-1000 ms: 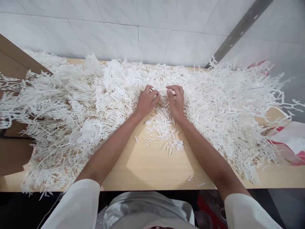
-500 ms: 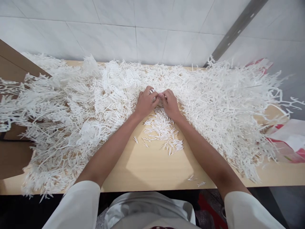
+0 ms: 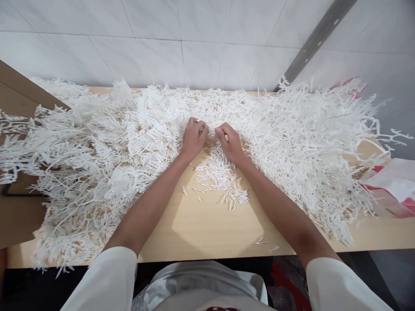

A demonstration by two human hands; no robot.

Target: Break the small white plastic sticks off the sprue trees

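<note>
White branching strands, like thin plastic sprues [image 3: 285, 151], lie heaped across the table. My left hand [image 3: 194, 137] is at the inner edge of the heap, fingers curled round white pieces whose exact shape I cannot make out. Just to its right, with a small gap between, my right hand [image 3: 231, 141] is closed with thumb against the fingers. Something small and pale shows in its grip, too small to name. Below and between the hands lies a loose pile of short, thin white sticks [image 3: 218, 172].
A cardboard box [image 3: 19, 216] stands at the left end. A white and red plastic bag [image 3: 392, 185] lies at the right. Behind the wooden table [image 3: 204, 233] are a tiled wall [image 3: 155, 60] and a slanted metal bar [image 3: 317, 41]. A few stray sticks [image 3: 274, 249] lie near the front edge.
My hands, which met at the fingertips, have come apart. The left one has moved slightly left, while the right has stayed almost in place.
</note>
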